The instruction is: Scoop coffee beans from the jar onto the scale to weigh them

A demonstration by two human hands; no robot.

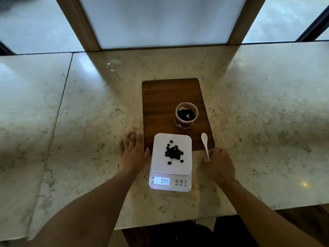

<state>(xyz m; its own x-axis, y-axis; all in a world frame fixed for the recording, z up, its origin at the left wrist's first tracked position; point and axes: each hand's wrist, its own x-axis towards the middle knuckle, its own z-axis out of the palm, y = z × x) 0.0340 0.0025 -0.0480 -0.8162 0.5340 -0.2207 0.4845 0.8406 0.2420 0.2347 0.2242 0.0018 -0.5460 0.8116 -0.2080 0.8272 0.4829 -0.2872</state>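
A white digital scale (158,166) stands at the near end of a dark wooden board (160,97); its lit display reads 044. A small heap of dark coffee beans (173,152) lies on the scale's platform. Behind it on the board stands an open clear jar (186,115) with beans in the bottom. My right hand (219,164) rests on the counter right of the scale, fingers closed on the handle of a white spoon (205,143) whose empty bowl points away from me. My left hand (132,154) lies flat on the counter, fingers spread, touching the scale's left side.
The marble counter (89,122) stretches wide to both sides, with a seam at the left. A clear domed lid (113,65) lies at the back left. Frosted window panels and wooden posts rise behind the counter. The counter's near edge runs just below the scale.
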